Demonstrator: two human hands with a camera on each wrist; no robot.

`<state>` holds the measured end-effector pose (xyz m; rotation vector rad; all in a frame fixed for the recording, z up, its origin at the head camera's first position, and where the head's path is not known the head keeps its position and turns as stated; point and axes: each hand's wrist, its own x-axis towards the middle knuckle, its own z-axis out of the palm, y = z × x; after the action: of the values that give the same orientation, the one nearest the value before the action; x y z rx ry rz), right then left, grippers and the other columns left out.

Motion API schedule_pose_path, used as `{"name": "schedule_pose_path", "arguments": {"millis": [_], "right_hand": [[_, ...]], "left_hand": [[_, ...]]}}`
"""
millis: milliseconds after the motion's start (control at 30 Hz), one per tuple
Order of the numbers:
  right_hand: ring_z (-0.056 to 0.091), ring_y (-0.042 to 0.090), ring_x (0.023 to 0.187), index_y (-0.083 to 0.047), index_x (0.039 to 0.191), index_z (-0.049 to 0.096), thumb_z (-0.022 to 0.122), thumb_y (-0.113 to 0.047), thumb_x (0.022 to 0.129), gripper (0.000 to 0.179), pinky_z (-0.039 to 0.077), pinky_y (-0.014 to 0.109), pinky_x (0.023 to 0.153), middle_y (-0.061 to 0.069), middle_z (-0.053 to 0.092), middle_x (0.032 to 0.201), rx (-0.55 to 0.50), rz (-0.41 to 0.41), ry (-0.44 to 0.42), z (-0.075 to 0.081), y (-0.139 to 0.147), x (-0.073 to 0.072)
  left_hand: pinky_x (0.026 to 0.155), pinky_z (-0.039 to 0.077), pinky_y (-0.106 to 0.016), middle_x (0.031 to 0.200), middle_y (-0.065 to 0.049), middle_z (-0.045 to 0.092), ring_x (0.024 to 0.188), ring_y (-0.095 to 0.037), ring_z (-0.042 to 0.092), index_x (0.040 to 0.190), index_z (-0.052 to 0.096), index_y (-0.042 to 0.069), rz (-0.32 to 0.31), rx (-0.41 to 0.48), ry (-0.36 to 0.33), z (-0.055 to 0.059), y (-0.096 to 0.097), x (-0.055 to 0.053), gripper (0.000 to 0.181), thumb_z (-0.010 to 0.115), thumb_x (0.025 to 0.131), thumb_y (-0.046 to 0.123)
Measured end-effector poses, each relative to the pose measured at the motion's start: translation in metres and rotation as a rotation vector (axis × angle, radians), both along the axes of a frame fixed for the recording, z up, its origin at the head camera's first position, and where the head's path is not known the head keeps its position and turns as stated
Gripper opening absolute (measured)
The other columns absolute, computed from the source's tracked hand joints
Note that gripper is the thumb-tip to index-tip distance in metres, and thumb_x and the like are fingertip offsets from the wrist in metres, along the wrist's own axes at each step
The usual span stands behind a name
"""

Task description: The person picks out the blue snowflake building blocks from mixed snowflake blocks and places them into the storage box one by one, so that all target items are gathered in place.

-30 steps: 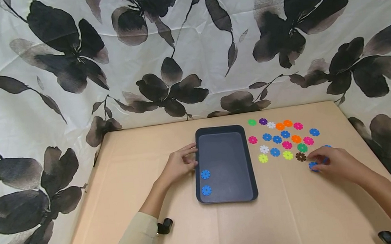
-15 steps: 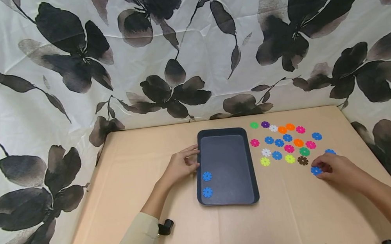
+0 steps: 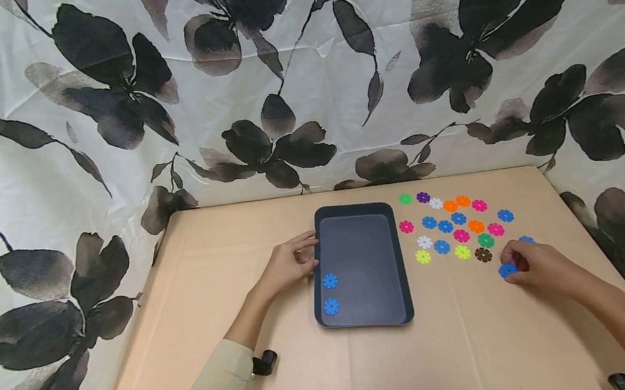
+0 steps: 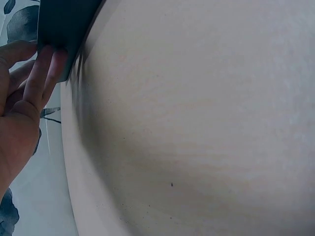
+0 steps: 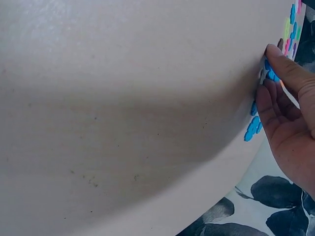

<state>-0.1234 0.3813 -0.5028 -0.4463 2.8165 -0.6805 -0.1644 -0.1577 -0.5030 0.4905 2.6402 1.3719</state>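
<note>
A dark rectangular tray (image 3: 404, 261) lies mid-table with two blue toothed discs (image 3: 329, 280) at its near left. My left hand (image 3: 302, 254) rests against the tray's left rim with its fingers straight; in the left wrist view its fingertips (image 4: 49, 59) touch the tray's edge (image 4: 64, 24). To the right, my right hand (image 3: 513, 261) pinches a blue disc (image 3: 506, 270) that lies on the table. In the right wrist view the thumb (image 5: 288, 69) and fingers close on that blue disc (image 5: 269, 73). A second blue disc (image 5: 252, 128) lies under the palm.
Several coloured discs (image 3: 461, 235) (blue, pink, orange, green, yellow, white, purple, brown) are spread right of the tray. A flower-print cloth (image 3: 301, 77) hangs behind and beside the tan table (image 3: 213, 280). A small black device (image 3: 263, 362) sits at my left wrist.
The right hand's fingers have drawn in round the blue disc, which has barely moved. The left hand stays on the tray's rim. The head view shifted slightly.
</note>
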Motion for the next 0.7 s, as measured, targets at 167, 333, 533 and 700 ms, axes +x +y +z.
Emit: {"name": "schedule_pose_path", "arguments": {"millis": [167, 333, 533, 700], "right_hand": [[0.044, 0.001, 0.074, -0.016, 0.091, 0.059, 0.089, -0.015, 0.078, 0.033, 0.044, 0.019, 0.061, -0.007, 0.051, 0.08, -0.008, 0.005, 0.034, 0.002, 0.001, 0.003], [0.045, -0.001, 0.074, -0.02, 0.091, 0.062, 0.087, -0.011, 0.079, 0.029, 0.046, 0.018, 0.062, -0.01, 0.053, 0.08, -0.028, 0.021, 0.064, 0.006, 0.002, 0.006], [0.047, -0.001, 0.072, -0.021, 0.09, 0.063, 0.085, -0.009, 0.081, 0.027, 0.046, 0.018, 0.061, -0.012, 0.054, 0.077, -0.057, 0.031, 0.101, 0.018, -0.005, 0.001], [0.05, 0.003, 0.073, -0.017, 0.093, 0.065, 0.083, -0.007, 0.085, 0.022, 0.049, 0.017, 0.06, -0.008, 0.057, 0.079, -0.105, 0.024, 0.096, 0.03, -0.02, -0.01]], "left_hand": [[0.076, 0.059, -0.02, 0.155, -0.007, 0.054, 0.087, -0.015, 0.073, 0.134, 0.067, -0.001, -0.004, -0.005, 0.004, 0.001, 0.0, 0.0, 0.049, 0.076, 0.086, -0.001], [0.074, 0.059, -0.019, 0.155, -0.008, 0.054, 0.085, -0.014, 0.074, 0.133, 0.067, -0.001, -0.001, -0.012, 0.01, 0.0, 0.0, 0.0, 0.049, 0.078, 0.086, -0.002], [0.073, 0.058, -0.019, 0.155, -0.008, 0.055, 0.084, -0.014, 0.073, 0.133, 0.067, -0.002, -0.002, -0.013, 0.011, 0.0, 0.0, 0.001, 0.048, 0.077, 0.086, -0.001], [0.073, 0.057, -0.018, 0.155, -0.007, 0.055, 0.084, -0.013, 0.071, 0.134, 0.067, -0.001, 0.001, -0.027, 0.016, 0.001, 0.0, 0.0, 0.048, 0.076, 0.086, -0.001]]}}
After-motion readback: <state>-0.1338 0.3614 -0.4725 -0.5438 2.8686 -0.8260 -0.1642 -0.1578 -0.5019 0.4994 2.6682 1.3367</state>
